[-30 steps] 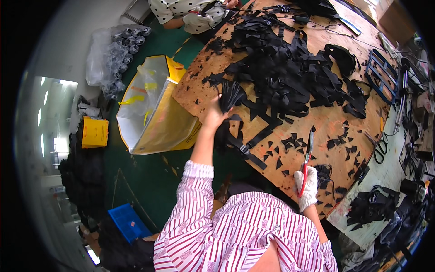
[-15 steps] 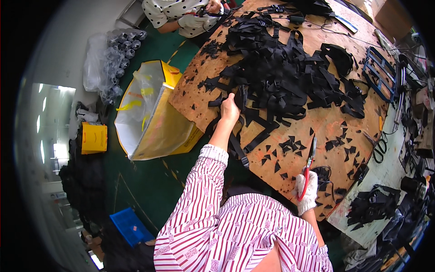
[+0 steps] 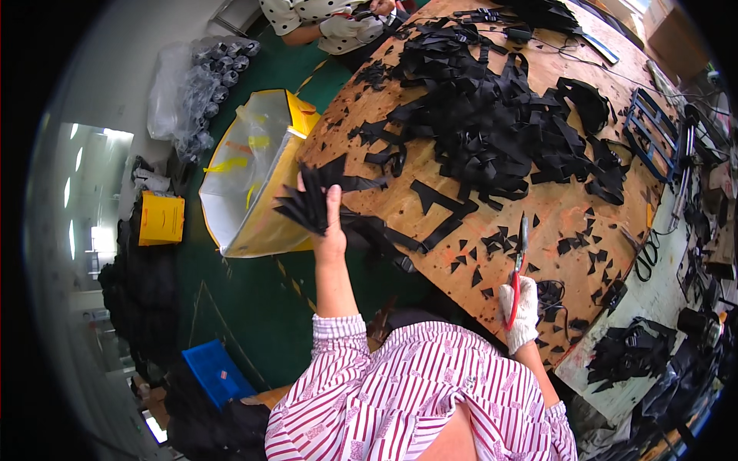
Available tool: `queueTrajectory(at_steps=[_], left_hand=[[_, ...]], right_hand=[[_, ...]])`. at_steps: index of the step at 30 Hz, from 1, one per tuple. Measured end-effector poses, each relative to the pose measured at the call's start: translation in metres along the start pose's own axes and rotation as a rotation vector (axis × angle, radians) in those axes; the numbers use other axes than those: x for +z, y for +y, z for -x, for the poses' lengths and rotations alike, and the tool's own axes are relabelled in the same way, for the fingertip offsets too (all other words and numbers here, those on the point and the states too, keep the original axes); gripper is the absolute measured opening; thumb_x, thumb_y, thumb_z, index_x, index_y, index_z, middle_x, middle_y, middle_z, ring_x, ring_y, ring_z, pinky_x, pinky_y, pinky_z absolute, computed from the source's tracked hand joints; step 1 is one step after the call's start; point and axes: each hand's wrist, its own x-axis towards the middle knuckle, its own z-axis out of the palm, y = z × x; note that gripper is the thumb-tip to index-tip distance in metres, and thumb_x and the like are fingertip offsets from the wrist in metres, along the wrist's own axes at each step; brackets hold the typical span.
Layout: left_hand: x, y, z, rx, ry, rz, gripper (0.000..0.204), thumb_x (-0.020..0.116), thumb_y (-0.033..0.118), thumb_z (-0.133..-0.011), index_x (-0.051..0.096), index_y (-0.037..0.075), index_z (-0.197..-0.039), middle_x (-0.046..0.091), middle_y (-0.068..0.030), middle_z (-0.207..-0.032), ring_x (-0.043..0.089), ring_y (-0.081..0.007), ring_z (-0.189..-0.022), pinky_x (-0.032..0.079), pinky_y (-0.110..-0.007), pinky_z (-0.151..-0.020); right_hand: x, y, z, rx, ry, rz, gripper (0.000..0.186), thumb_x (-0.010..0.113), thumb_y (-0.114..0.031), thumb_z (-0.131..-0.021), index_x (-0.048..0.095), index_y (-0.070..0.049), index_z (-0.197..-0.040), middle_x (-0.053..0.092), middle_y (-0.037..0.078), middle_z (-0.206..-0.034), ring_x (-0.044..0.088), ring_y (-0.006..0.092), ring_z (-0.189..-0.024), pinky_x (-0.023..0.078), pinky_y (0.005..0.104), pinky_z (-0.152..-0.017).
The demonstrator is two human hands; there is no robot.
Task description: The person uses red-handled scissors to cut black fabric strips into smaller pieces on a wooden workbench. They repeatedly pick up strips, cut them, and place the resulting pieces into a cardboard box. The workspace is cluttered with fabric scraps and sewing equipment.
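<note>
Black strap pieces [image 3: 311,201], fanned bunch, now pinched in bare left hand [image 3: 332,238], lifted off plywood table [image 3: 538,223] edge toward 9 o'clock, over yellow bag [image 3: 254,177]; gathering looks finished. Gloved right hand [image 3: 523,313] closed on red-handled cutter [image 3: 518,269], 3 o'clock.

Black strap pieces [image 3: 311,201], red-handled scissors [image 3: 516,269], white glove [image 3: 523,313], red-and-white striped shirt [image 3: 415,399], yellow bag [image 3: 257,180]
</note>
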Motion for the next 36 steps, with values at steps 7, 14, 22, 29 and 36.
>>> queueTrajectory(at_steps=[7,14,22,29,36], left_hand=[[-0.027,0.076,0.01,0.066,0.045,0.018,0.062,0.066,0.006,-0.08,0.039,0.008,-0.136,0.05,0.001,-0.098,0.051,-0.0113,-0.09,0.043,-0.03,-0.091],[-0.012,0.113,0.029,-0.127,-0.255,0.139,0.08,0.069,0.014,-0.072,0.029,0.006,-0.14,0.052,-0.008,-0.112,0.057,-0.0125,-0.082,0.048,-0.021,-0.055],[0.014,0.025,0.082,-0.527,-0.461,0.332,0.033,0.062,0.011,-0.08,0.057,0.002,-0.112,0.063,-0.0091,-0.102,0.062,-0.0186,-0.085,0.051,-0.034,-0.081],[0.025,0.002,0.104,-0.866,-0.396,0.425,0.018,0.061,0.011,-0.086,0.058,0.008,-0.103,0.062,-0.0032,-0.092,0.055,-0.0135,-0.066,0.046,-0.03,-0.06],[0.054,0.009,0.12,-0.682,-0.314,0.263,0.023,0.067,0.015,-0.085,0.056,0.008,-0.103,0.055,0.0015,-0.085,0.05,-0.0064,-0.068,0.038,-0.022,-0.048]], right_hand=[[0.008,-0.004,0.006,-0.071,-0.138,0.017,0.034,0.066,-0.01,-0.081,0.041,-0.005,-0.103,0.048,0.001,-0.072,0.045,0.0072,-0.05,0.039,0.0207,-0.044],[0.009,-0.005,0.022,-0.1,-0.202,0.124,0.036,0.069,-0.007,-0.077,0.043,-0.004,-0.101,0.046,0.0,-0.08,0.043,0.0067,-0.065,0.04,0.0205,-0.059],[0.003,0.019,0.023,-0.397,-0.211,0.233,0.038,0.068,-0.004,-0.076,0.044,-0.005,-0.105,0.046,0.0,-0.077,0.043,0.0067,-0.056,0.038,0.0206,-0.05],[-0.001,-0.009,0.035,-0.075,-0.266,0.292,0.049,0.077,-0.014,-0.071,0.046,-0.003,-0.107,0.053,0.005,-0.088,0.051,0.012,-0.079,0.044,0.0265,-0.072],[0.001,-0.008,0.036,-0.183,-0.379,0.55,0.057,0.068,-0.034,-0.075,0.043,-0.005,-0.117,0.059,0.018,-0.097,0.058,0.0329,-0.09,0.044,0.0385,-0.079]])
